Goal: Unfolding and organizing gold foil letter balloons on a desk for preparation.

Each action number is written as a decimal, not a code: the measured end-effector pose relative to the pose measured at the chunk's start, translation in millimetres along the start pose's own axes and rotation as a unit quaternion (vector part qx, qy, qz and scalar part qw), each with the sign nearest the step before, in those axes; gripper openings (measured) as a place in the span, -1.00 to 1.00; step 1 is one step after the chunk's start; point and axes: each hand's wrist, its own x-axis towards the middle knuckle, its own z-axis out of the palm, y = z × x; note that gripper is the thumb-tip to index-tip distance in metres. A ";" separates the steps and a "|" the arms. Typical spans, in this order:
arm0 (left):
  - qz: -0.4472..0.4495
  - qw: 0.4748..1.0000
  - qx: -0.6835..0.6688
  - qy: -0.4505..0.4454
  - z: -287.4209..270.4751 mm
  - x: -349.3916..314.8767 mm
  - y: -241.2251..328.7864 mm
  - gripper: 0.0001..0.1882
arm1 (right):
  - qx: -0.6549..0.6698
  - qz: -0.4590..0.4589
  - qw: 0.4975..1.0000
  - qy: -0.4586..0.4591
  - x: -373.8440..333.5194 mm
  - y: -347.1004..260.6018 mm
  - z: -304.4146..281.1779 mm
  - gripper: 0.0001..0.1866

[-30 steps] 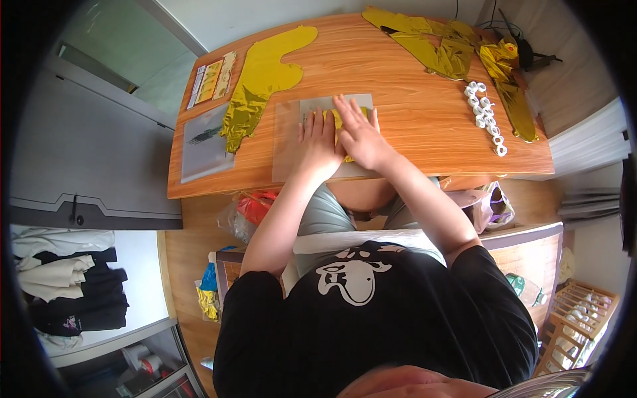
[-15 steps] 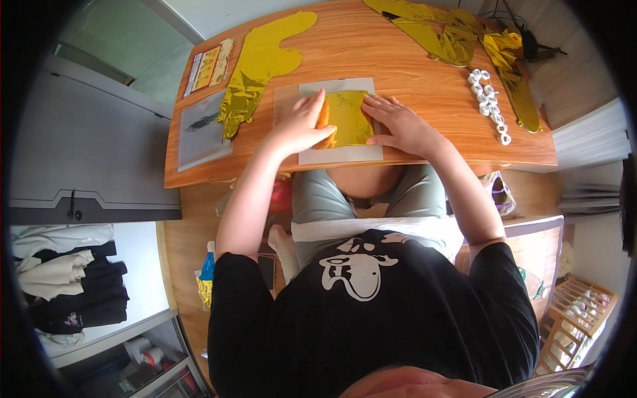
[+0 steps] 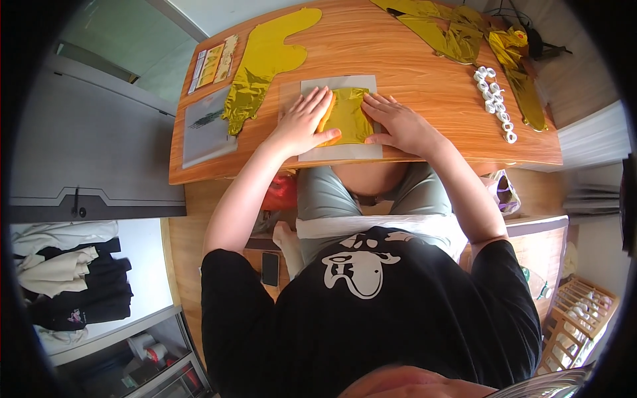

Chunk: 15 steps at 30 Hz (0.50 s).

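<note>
Gold foil packet [image 3: 352, 116], one, apparently folded to a flat rectangle, lay on a pale sheet [image 3: 338, 81] by the worktop's [image 3: 371, 33] near edge; your left hand [image 3: 306, 124] and right hand [image 3: 403, 126] rested spread on its sides, clasping nothing; large foil piece [image 3: 275, 53] towards the left edge, unfolded; foil pieces [image 3: 454, 40], far-right corner, rumpled; white rings [image 3: 491, 105], right edge; grey door [image 3: 99, 146] beyond left.

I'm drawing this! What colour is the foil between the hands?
The foil is shiny gold, clearest in head view.

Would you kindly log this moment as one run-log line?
left hand: on gold foil rectangle, left edge; right hand: on its right edge; beneath foil: gray sheet; table: white rings right, larger gold foil shape left
</note>
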 end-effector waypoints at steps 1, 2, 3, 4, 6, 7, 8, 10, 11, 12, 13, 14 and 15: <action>0.000 1.000 -0.005 0.008 1.6 0.0 -1.3 0.06 | -0.002 0.003 1.000 0.001 0.2 -0.5 -0.6 -0.13; 0.000 1.000 -0.006 0.007 4.0 -0.2 -1.7 0.06 | -0.003 0.005 1.000 0.002 0.4 -1.0 -1.3 -0.15; -0.002 1.000 0.009 0.015 5.4 -0.7 -0.1 0.02 | -0.002 0.004 1.000 0.001 -0.1 -3.6 -2.1 -0.15; -0.005 0.999 0.023 0.023 6.7 -1.2 1.2 -0.02 | -0.007 0.014 1.000 0.019 -2.3 -7.2 -2.3 -0.19; -0.006 0.999 0.028 0.023 6.4 -1.5 3.2 -0.02 | -0.011 0.023 0.999 0.036 -6.8 -16.5 -3.0 -0.24; -0.006 0.999 0.032 0.024 5.2 -1.6 4.5 -0.03 | -0.008 0.019 0.998 0.055 -8.8 -22.8 -3.4 -0.31; -0.009 0.999 0.031 0.024 3.9 -1.8 5.5 -0.03 | -0.004 0.015 0.997 0.074 -10.1 -28.2 -2.1 -0.38; -0.011 0.999 0.043 0.017 2.6 -0.7 7.4 -0.02 | 0.004 -0.008 0.993 0.117 -11.1 -39.0 5.9 -0.48; -0.012 0.999 0.042 0.017 2.0 -0.4 8.5 -0.02 | 0.011 -0.031 0.986 0.162 -10.0 -42.6 10.5 -0.58; -0.011 0.999 0.045 0.018 2.6 0.0 8.4 -0.01 | 0.012 -0.030 0.986 0.161 -8.4 -44.3 15.6 -0.58; -0.011 0.999 0.048 0.018 2.7 0.2 8.5 0.00 | 0.028 -0.045 0.983 0.173 -6.9 -46.0 20.7 -0.66; -0.010 0.999 0.048 0.018 3.3 1.1 8.1 0.00 | 0.044 -0.060 0.980 0.185 -6.0 -47.0 24.5 -0.74; -0.009 0.999 0.042 0.016 4.5 0.7 5.6 0.02 | 0.011 -0.096 0.975 0.201 -3.4 -50.7 23.7 -0.82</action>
